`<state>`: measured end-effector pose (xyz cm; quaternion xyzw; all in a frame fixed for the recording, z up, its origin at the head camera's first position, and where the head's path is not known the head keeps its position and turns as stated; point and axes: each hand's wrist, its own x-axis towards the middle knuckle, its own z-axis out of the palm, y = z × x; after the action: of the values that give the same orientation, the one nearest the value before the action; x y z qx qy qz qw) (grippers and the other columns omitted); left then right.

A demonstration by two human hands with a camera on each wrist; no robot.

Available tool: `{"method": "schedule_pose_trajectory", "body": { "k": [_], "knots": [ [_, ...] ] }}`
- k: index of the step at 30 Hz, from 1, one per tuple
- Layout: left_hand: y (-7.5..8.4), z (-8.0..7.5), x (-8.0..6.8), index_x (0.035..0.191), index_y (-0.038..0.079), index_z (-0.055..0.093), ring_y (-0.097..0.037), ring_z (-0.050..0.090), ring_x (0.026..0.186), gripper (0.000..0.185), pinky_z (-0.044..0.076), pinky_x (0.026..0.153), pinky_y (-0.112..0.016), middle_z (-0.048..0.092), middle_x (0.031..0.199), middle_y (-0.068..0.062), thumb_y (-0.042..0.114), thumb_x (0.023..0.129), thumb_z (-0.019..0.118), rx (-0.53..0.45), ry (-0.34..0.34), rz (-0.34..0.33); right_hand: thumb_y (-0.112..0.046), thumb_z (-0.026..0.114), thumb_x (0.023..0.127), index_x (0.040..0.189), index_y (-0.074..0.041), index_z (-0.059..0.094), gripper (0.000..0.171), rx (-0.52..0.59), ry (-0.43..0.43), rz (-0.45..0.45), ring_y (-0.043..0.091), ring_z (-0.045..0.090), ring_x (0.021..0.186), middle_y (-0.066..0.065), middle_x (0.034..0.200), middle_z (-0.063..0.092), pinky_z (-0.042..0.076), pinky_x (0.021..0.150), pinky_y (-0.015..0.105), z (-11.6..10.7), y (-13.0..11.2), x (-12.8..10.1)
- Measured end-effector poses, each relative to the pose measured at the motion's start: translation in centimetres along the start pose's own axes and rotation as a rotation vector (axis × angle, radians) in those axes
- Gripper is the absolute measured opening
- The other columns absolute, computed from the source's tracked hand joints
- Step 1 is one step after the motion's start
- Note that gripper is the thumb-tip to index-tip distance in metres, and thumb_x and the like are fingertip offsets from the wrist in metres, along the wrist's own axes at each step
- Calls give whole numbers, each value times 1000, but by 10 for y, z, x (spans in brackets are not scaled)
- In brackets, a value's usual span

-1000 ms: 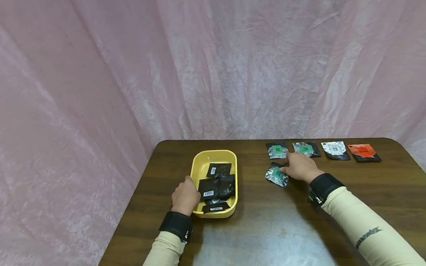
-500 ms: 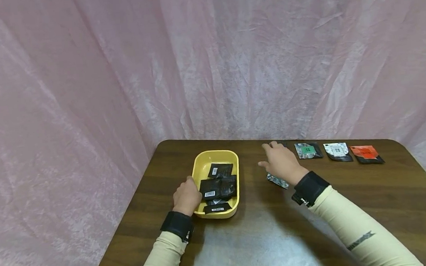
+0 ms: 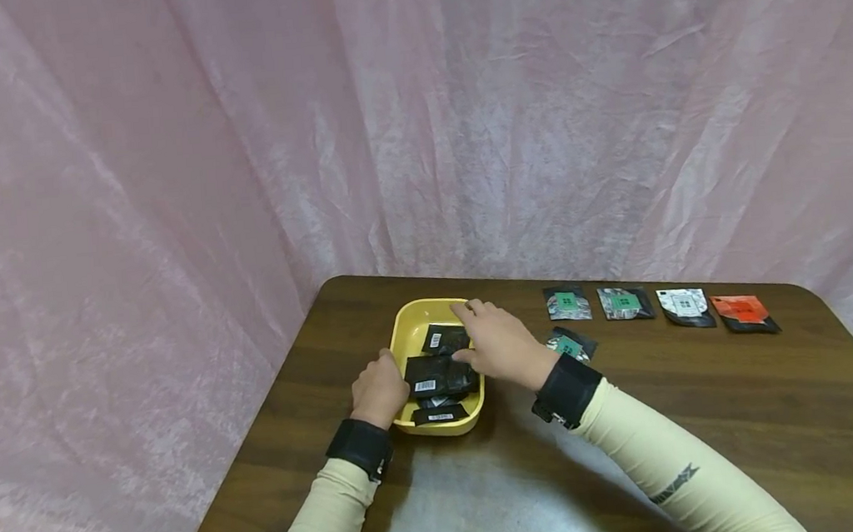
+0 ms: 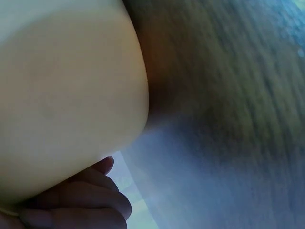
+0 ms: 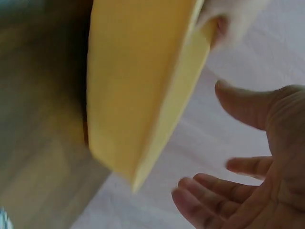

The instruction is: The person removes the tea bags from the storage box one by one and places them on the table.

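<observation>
My left hand [image 3: 379, 391] grips the left side of a yellow plastic basket [image 3: 443, 429]; in the left wrist view its fingers [image 4: 90, 200] are curled. Several black sachets [image 3: 426, 377] with barcode labels lie inside the basket. Over the basket's right rim is my right hand [image 3: 506, 345], thumb and fingers spread and nothing between them. The right wrist view shows that hand [image 5: 286, 157] apart from the basket wall [image 5: 133, 86]. On the table just right of this hand lies a green-labelled sachet [image 3: 571, 342], partly covered by the wrist.
Along the table's far edge, a row holds two green-labelled sachets [image 3: 568, 303], a white sachet [image 3: 685, 306] and an orange one [image 3: 743, 313]. A pink curtain [image 3: 416, 133] hangs behind the wooden table [image 3: 716, 410].
My right hand has left the green-labelled sachet lying before the row and moved left, fingers spread, to the basket's right rim. The left hand has kept its grip on the basket.
</observation>
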<state>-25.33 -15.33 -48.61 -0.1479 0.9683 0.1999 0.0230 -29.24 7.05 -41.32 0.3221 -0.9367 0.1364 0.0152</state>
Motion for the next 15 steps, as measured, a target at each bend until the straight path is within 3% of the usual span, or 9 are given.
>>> {"method": "schedule_pose_trajectory", "body": {
  "k": [6,11,15],
  "knots": [
    [0,1,-1,121,1,60,-40,75,96,38,58,79,-55,76,107,-23,15,90,75,15,9,17,-43,84,91,169,-9,26,103,61,-114,-41,39,58,142,21,161,50,53,110,52,28,-23,13],
    [3,0,-3,122,0,60,-41,76,95,37,59,78,-55,76,106,-23,15,91,74,10,6,15,-50,84,89,164,-2,35,102,-5,-172,-116,38,55,146,21,158,54,46,120,49,53,-37,22],
    [3,5,-2,121,1,60,-37,75,92,35,59,76,-53,74,102,-20,16,92,74,13,-8,7,-55,82,89,160,0,43,98,-73,-195,-156,36,59,142,19,153,60,47,120,48,70,-43,24]
  ]
}}
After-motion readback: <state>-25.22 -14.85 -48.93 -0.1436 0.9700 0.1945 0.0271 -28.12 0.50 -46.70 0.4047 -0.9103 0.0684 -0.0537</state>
